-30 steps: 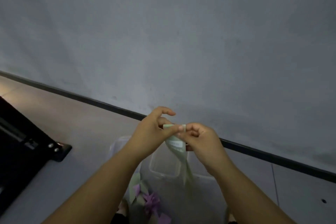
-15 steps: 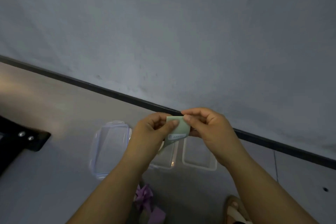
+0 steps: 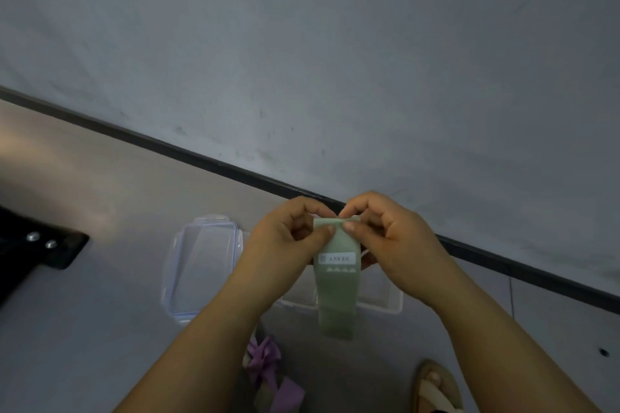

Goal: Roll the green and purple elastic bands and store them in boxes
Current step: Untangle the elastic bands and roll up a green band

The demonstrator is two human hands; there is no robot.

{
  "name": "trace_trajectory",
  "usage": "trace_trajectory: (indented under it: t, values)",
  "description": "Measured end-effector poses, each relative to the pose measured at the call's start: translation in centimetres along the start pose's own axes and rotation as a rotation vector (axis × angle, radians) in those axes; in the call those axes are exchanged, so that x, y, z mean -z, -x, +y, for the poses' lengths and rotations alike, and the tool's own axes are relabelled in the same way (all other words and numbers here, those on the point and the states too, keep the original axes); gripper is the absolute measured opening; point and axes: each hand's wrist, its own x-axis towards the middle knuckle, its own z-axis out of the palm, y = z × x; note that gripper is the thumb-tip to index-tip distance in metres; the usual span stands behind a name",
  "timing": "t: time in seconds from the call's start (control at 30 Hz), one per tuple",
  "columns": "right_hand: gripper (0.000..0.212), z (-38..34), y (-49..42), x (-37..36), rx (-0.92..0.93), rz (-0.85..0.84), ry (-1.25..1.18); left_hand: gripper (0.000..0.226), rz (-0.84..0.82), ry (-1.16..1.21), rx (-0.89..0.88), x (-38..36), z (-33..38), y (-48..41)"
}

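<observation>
Pinching the top edge of the green band (image 3: 337, 298) between thumbs and curled fingers, the left hand (image 3: 285, 245) and right hand (image 3: 392, 245) hold it up in the air. It hangs flat and unrolled, its "HEAVY" label facing the camera, so the rolling looks barely started, if at all. The purple band (image 3: 265, 359) lies crumpled on the floor (image 3: 100, 345) beneath the forearms, not rolled either. Clear boxes (image 3: 389, 303) sit behind the hanging band, mostly hidden by it and the hands; their contents cannot be judged. A lid (image 3: 201, 261) lies just left.
</observation>
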Motion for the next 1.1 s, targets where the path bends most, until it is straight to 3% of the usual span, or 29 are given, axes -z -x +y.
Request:
trace_trajectory:
  t: [0.27, 0.4, 0.57, 0.67, 0.83, 0.93, 1.1]
  values:
    - [0.018, -0.2, 0.2, 0.9, 0.019, -0.021, -0.147, 0.020, -0.057, 0.081, -0.022, 0.3, 1.0, 0.1]
    - [0.025, 0.3, 0.2, 0.8, 0.134, 0.084, 0.024, 0.010, -0.106, 0.129, 0.001, 0.5, 1.4, 0.2]
    - [0.031, 0.5, 0.2, 0.5, 0.278, 0.137, 0.228, 0.027, -0.068, 0.047, 0.017, 0.4, 1.1, -0.2]
    - [0.026, 0.5, 0.3, 0.5, 0.221, 0.123, 0.161, 0.022, -0.053, 0.042, 0.019, 0.5, 0.9, -0.3]
    - [0.013, -0.2, 0.1, 0.6, -0.040, 0.002, -0.271, 0.011, -0.004, 0.068, 0.016, 0.4, 1.1, -0.3]
    - [0.037, 0.0, -0.1, 0.3, -0.058, 0.027, -0.214, 0.011, 0.000, 0.078, -0.004, 0.5, 1.4, -0.2]
    - [0.008, -0.1, -0.2, 0.0, -0.018, 0.097, -0.171, 0.013, -0.009, 0.076, -0.011, 0.6, 1.4, -0.2]
